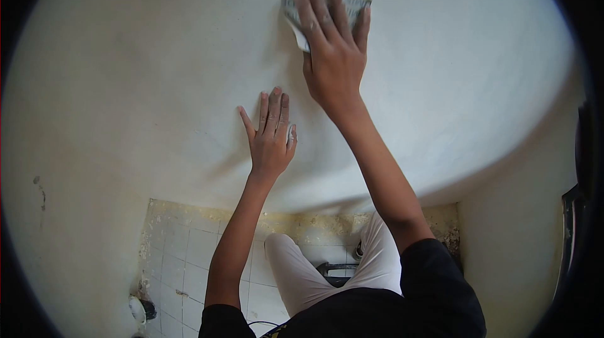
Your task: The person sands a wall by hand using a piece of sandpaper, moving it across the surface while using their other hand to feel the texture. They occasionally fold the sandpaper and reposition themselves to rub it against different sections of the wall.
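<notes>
A sheet of sandpaper, grey with printing on its back, lies against the pale wall high in the view. My right hand holds it there under its outstretched fingers, and one lower left corner curls away with a white underside. Lower and to the left, my left hand rests against the wall with its fingers spread. Whitish dust marks the fingers of both hands. Something white shows beside the left thumb; whether it is dust or a small object I cannot make out.
Below is a tiled floor with a worn yellowish edge along the wall's foot. A black object with a handle sits between my legs. A white and black item lies at lower left. Dark framed objects stand at the right.
</notes>
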Available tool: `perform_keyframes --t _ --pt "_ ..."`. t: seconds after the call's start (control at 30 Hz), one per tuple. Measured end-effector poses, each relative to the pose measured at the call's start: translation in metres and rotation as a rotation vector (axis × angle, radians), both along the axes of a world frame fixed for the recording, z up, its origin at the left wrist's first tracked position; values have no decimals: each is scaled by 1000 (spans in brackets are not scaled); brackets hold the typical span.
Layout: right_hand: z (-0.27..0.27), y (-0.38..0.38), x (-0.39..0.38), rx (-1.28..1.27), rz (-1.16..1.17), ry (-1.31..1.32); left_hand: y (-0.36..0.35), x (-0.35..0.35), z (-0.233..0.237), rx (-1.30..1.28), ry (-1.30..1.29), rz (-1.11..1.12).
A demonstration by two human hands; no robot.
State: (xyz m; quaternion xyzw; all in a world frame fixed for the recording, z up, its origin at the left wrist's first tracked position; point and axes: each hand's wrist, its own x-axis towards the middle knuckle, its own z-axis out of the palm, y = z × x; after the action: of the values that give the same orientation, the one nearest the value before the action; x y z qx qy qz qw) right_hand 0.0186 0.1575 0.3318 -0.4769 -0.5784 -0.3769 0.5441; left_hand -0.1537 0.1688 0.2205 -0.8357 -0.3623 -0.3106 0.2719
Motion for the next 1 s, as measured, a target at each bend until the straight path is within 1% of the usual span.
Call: perform_keyframes --t 0.07,0.1,0.17,0.23,0.27,0.3,0.37,0.4,0.47,0.5,0.57,0.6,0.63,0.7,0.73,0.77,0.8,0.83,0.9,0.97,1.0 --pt "6 13 -4 56 -54 18 5 1 4 -26 -46 -26" --pt "-16 15 -7 13 -51 17 6 0 3 -27 -46 -22" --pt "-106 20 -11 -97 -56 -7 7 2 2 -19 -85 -57" --pt "-214 13 -13 -234 -60 -27 5 3 2 -21 -86 -60" --pt "-249 5 -13 -308 -77 -28 4 4 4 -21 -90 -59" --pt "-252 -7 -16 -387 -89 -31 3 3 3 -26 -88 -61" --pt "-249 -7 -16 -416 -85 -18 2 2 4 -61 -29 -40" --pt "-231 -8 -19 -444 -80 1 2 1 2 -63 -24 -44" --pt "-172 6 -29 -273 70 69 7 -3 -2 -94 -23 -55" --pt "-127 8 -31 -228 12 40 8 -6 -3 -98 -15 -64" --pt "-42 7 -30 -96 122 85 11 -6 -9 -75 12 -23" --pt "-12 14 -31 -39 72 77 12 -5 -12 -50 -14 15" --pt "4 20 -28 25 24 64 12 -5 -15 -48 -18 6" --pt "-4 23 -21 14 -5 58 15 -5 -16 -31 -18 6" --pt "-17 22 -21 -6 -25 62 16 -4 -18 -25 -21 3" --pt "-43 18 -19 -74 -67 78 16 -4 -18 -20 -52 -10" --pt "-87 14 -15 -143 -109 96 16 -1 -18 -17 -82 -24" --pt "-140 15 -13 -163 -86 155 16 2 -17 -12 -85 -25" --pt "-240 -4 5 -308 -132 137 10 9 -16 -13 -48 -16" --pt "-263 -27 24 -436 -97 105 9 19 -18 -28 -50 -32" --pt "-245 -34 25 -443 -52 120 8 24 -17 -7 -16 -52"
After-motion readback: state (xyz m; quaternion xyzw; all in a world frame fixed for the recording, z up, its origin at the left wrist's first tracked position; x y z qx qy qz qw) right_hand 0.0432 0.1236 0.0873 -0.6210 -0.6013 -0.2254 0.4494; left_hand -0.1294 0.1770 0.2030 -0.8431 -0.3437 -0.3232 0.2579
